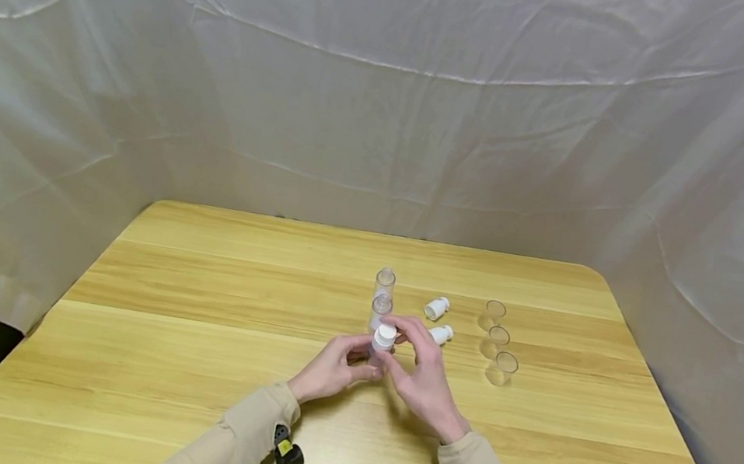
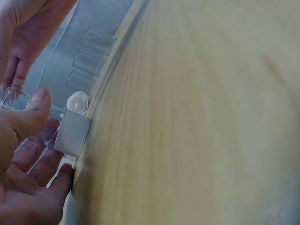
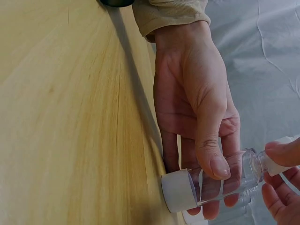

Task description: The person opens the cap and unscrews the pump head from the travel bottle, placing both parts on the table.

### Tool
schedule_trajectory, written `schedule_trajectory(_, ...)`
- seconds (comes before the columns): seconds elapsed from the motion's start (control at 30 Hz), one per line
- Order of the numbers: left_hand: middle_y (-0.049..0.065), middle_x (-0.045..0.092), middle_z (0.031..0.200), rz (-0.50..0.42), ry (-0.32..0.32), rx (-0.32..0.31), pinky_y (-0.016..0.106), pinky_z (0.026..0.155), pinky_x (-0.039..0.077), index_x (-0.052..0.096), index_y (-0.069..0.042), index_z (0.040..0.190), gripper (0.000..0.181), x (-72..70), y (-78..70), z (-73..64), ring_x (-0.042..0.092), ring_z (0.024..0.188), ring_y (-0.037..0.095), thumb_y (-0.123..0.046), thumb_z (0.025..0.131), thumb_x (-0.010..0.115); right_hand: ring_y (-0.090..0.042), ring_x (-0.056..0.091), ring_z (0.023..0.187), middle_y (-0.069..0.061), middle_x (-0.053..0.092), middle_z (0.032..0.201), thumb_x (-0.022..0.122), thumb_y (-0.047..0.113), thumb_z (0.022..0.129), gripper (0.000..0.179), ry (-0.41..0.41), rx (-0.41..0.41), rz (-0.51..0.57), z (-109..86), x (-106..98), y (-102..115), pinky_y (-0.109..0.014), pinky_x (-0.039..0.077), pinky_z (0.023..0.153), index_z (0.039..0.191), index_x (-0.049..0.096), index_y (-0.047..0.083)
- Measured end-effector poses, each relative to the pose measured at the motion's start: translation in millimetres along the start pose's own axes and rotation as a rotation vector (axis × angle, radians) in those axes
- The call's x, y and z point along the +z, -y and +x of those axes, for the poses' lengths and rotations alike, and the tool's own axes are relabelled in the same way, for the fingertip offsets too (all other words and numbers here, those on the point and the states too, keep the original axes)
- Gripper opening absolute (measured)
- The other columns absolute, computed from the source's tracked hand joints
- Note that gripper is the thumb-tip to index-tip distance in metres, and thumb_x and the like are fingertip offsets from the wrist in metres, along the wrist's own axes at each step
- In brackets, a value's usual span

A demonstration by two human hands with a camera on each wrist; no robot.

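A clear bottle (image 3: 211,183) with a white base band (image 2: 72,133) stands near the middle of the table. My left hand (image 1: 334,368) grips its body, thumb on one side and fingers on the other. A white pump top (image 1: 385,334) sits at the bottle's neck, pinched between the thumb and fingers of my right hand (image 1: 422,376). Whether the top is threaded on the neck, I cannot tell. Just behind the hands, two similar clear bottles (image 1: 382,305) stand in a line. Two loose white pump tops (image 1: 436,308) lie right of them, one partly hidden by my right hand.
Three clear cylindrical caps (image 1: 501,369) stand in a row on the right of the wooden table (image 1: 209,289). A pale grey sheet (image 1: 330,124) hangs behind the table and along its sides.
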State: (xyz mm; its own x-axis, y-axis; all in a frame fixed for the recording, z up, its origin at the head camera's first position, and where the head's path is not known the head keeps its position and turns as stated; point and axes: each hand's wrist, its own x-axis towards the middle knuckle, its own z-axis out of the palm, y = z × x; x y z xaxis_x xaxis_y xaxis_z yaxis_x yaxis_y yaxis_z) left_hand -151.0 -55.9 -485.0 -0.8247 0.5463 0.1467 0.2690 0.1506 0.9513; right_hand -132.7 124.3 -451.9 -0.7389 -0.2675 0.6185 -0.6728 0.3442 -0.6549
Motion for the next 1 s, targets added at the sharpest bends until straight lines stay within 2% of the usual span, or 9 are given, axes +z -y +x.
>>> schedule_trajectory(0.13, 0.022, 0.063, 0.138, 0.008, -0.011, -0.016, 0.045, 0.113, 0.05, 0.057, 0.003, 0.136, 0.046, 0.2, -0.3, -0.4, 0.062, 0.126, 0.038, -0.006, 0.092, 0.069, -0.019, 0.063, 0.095, -0.019, 0.067, 0.115, 0.073, -0.016, 0.078, 0.053, -0.029, -0.019, 0.052, -0.1, 1.2, -1.4, -0.024, 0.059, 0.086, 0.128, 0.059, -0.006)
schedule_trajectory(0.33, 0.023, 0.064, 0.135, 0.018, -0.027, -0.033, 0.044, 0.11, 0.052, 0.057, 0.003, 0.137, 0.048, 0.9, -1.2, -0.4, 0.063, 0.124, 0.038, -0.007, 0.092, 0.07, -0.006, 0.06, 0.101, -0.03, 0.06, 0.118, 0.065, -0.022, 0.081, 0.053, -0.087, -0.011, 0.184, 0.0, 2.2, -1.0, -0.013, 0.055, 0.095, 0.131, 0.051, -0.015)
schedule_trajectory(0.43, 0.023, 0.063, 0.136, 0.018, -0.03, -0.037, 0.045, 0.111, 0.051, 0.055, 0.004, 0.138, 0.05, 1.1, -1.5, 0.1, 0.063, 0.124, 0.038, -0.007, 0.092, 0.07, -0.001, 0.058, 0.104, -0.033, 0.057, 0.119, 0.063, -0.021, 0.083, 0.053, -0.101, -0.001, 0.21, -0.3, 1.9, -0.1, -0.013, 0.054, 0.097, 0.134, 0.049, -0.017)
schedule_trajectory(0.63, 0.022, 0.062, 0.138, 0.019, -0.032, -0.051, 0.048, 0.112, 0.049, 0.054, 0.003, 0.14, 0.053, 1.5, -2.3, 0.2, 0.062, 0.126, 0.037, -0.007, 0.091, 0.071, 0.002, 0.059, 0.107, -0.032, 0.056, 0.125, 0.061, -0.015, 0.089, 0.053, -0.104, 0.031, 0.201, -3.2, 1.2, -1.2, -0.023, 0.059, 0.093, 0.139, 0.045, -0.013)
schedule_trajectory(0.77, 0.022, 0.063, 0.137, 0.011, -0.03, -0.053, 0.049, 0.113, 0.048, 0.054, 0.004, 0.14, 0.052, 1.7, -2.4, -0.1, 0.062, 0.126, 0.038, -0.006, 0.091, 0.07, 0.004, 0.058, 0.113, -0.033, 0.055, 0.128, 0.06, -0.012, 0.091, 0.054, -0.114, 0.09, 0.184, -7.3, 0.0, -2.3, -0.018, 0.056, 0.098, 0.142, 0.042, -0.012)
schedule_trajectory(0.87, 0.022, 0.064, 0.136, 0.009, -0.029, -0.054, 0.05, 0.113, 0.048, 0.055, 0.004, 0.139, 0.051, 1.8, -2.3, -0.1, 0.062, 0.126, 0.038, -0.006, 0.091, 0.07, -0.008, 0.063, 0.116, -0.033, 0.055, 0.131, 0.058, -0.011, 0.093, 0.054, -0.119, 0.156, 0.145, -11.1, -2.3, -3.4, -0.013, 0.051, 0.101, 0.144, 0.041, -0.01)
schedule_trajectory(1.0, 0.022, 0.064, 0.135, 0.022, -0.028, -0.059, 0.051, 0.113, 0.048, 0.055, 0.003, 0.138, 0.049, 1.8, -2.4, -0.7, 0.063, 0.125, 0.037, -0.008, 0.092, 0.07, -0.031, 0.07, 0.105, -0.029, 0.061, 0.125, 0.059, -0.008, 0.094, 0.055, -0.102, 0.199, 0.04, -16.9, -6.7, -7.4, -0.02, 0.058, 0.094, 0.146, 0.04, -0.009)
